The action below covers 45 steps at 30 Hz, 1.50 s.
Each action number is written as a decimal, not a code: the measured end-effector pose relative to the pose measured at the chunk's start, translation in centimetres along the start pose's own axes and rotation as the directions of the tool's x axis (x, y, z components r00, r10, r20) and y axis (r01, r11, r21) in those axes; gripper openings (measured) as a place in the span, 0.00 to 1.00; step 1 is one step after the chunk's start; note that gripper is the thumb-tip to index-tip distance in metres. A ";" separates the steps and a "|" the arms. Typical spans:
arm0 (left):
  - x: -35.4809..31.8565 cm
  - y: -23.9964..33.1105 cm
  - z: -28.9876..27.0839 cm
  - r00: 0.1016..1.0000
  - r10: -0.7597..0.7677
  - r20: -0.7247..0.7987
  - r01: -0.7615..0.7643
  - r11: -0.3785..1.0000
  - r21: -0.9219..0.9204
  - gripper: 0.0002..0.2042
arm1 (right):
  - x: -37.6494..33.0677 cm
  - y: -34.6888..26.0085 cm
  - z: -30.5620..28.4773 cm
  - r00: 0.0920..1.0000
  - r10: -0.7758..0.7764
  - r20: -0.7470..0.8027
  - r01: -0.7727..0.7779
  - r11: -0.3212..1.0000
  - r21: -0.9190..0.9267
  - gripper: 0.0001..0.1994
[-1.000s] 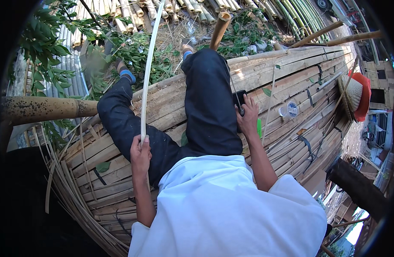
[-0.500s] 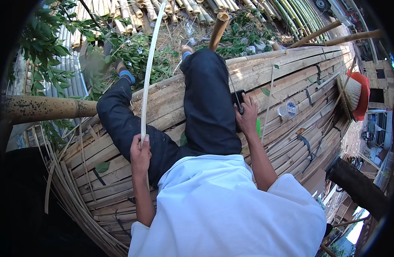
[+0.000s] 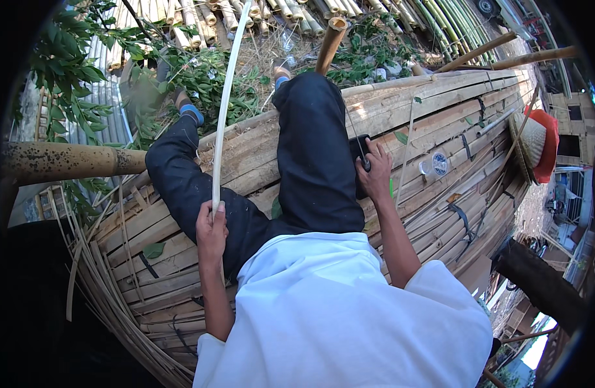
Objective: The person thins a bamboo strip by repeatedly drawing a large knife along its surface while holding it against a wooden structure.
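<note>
The left hand (image 3: 211, 236) pinches a pale, slender strip (image 3: 221, 116) that extends forward from it, long axis passing between the knees (image 3: 307, 97) — this is the nearer hand. Well to its right, the right hand (image 3: 376, 178) lies against a black-handled tool (image 3: 365, 165) — whether gripping, I cannot tell.

The strip (image 3: 224, 103) runs between the knees (image 3: 306, 103), with the hat (image 3: 534, 141) far right.
</note>
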State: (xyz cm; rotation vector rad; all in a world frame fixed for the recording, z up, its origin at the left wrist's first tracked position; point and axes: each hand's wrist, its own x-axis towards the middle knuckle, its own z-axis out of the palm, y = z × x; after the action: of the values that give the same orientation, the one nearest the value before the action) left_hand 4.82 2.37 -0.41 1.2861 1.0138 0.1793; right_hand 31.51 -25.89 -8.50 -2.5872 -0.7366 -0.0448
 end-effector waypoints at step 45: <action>-0.5 4.3 2.0 1.000 0.014 0.000 -0.014 0.990 -0.137 0.15 | 5.1 -24.2 -0.1 0.645 -0.588 0.488 0.495 0.808 0.320 0.12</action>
State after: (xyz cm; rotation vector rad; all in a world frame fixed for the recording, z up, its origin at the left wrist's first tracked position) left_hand 7.70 2.08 3.35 1.1679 0.9751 0.2546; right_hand 23.62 -5.04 2.30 -2.1167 -1.6549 0.6091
